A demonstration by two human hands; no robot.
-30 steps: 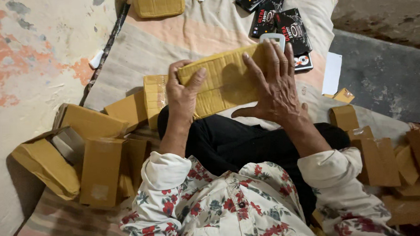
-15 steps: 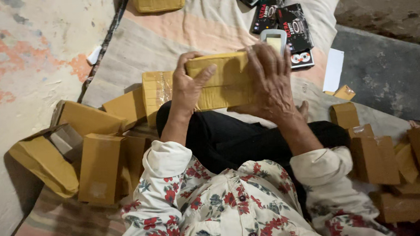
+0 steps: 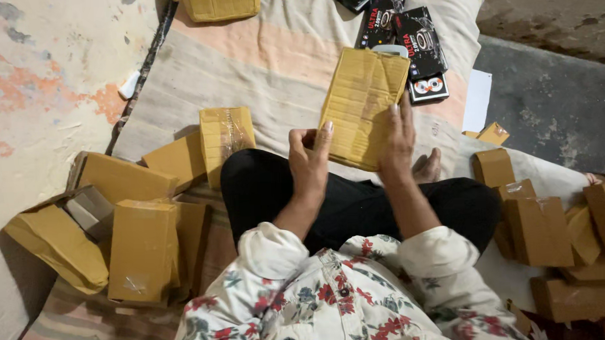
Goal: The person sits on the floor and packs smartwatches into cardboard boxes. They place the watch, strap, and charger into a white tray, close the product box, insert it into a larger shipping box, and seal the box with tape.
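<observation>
Cardboard packet [image 3: 364, 107], flat and wrapped in brown ribbed paper, is what's being handled, held up over the person's crossed legs and tilted a bit so its far end points away from the body. Closest in, the left hand [image 3: 309, 160] sits at the packet's lower left edge with the thumb up against the near face and the other fingers curled in behind (can't fully tell how much of the grip they carry). The right hand [image 3: 400, 130] is clasped on the lower right side, fingers spread flat along the face, so both hands are pinching it by the near end. I'd guess it's pretty light and fairly stiff, since it stands out from the hands without sagging, and the corrugated wrap probably gives decent friction, not slippery at all. Best hold looks like the long edges, palms on either side, rather than a corner that could crush. On the striped mat [image 3: 73, 325] to the left lies a pile of taped brown boxes [image 3: 141, 249], with one taped packet [image 3: 226, 136] just beside the knee. More brown boxes [image 3: 539, 229] are heaped on the right. Farther out, black printed cartons [image 3: 415, 42] lie on the cloth, and another brown packet [image 3: 219, 5] sits at the far edge.
</observation>
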